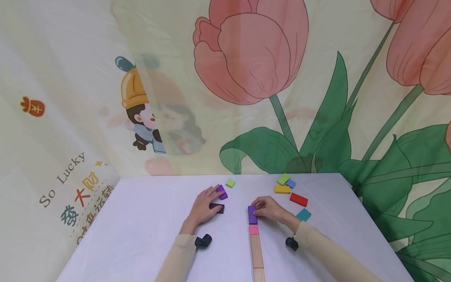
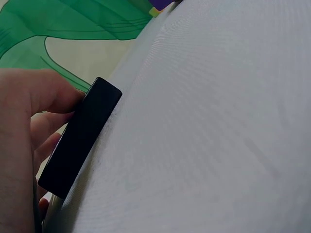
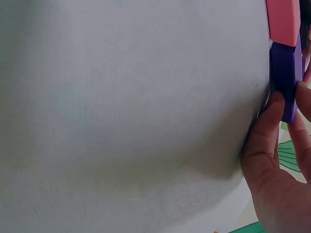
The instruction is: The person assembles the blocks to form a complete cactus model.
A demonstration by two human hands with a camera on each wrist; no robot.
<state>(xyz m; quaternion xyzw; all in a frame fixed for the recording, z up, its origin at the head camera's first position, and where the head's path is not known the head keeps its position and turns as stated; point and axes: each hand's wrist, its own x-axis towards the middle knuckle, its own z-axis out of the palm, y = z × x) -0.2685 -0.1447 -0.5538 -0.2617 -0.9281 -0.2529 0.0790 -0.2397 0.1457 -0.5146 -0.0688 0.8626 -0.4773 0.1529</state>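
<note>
My right hand (image 1: 269, 208) pinches a dark purple block (image 1: 252, 215) between thumb and fingers. That block lies at the far end of a row, end to end with a pink block (image 1: 253, 229); the right wrist view shows the pink block (image 3: 284, 22) against it. Two wooden blocks (image 1: 257, 250) continue the row toward me. My left hand (image 1: 203, 206) rests spread out on the left, its thumb touching a black block (image 2: 80, 138) that lies on the table. Its fingers reach to a second purple block (image 1: 222, 192) just beyond.
A small light green block (image 1: 230, 183) lies at the back. To the right are green (image 1: 283, 179), blue (image 1: 291, 183), yellow (image 1: 282, 190), red (image 1: 298, 199) and teal (image 1: 303, 214) blocks. The white table (image 1: 141, 235) meets a printed curtain (image 1: 169, 58) behind.
</note>
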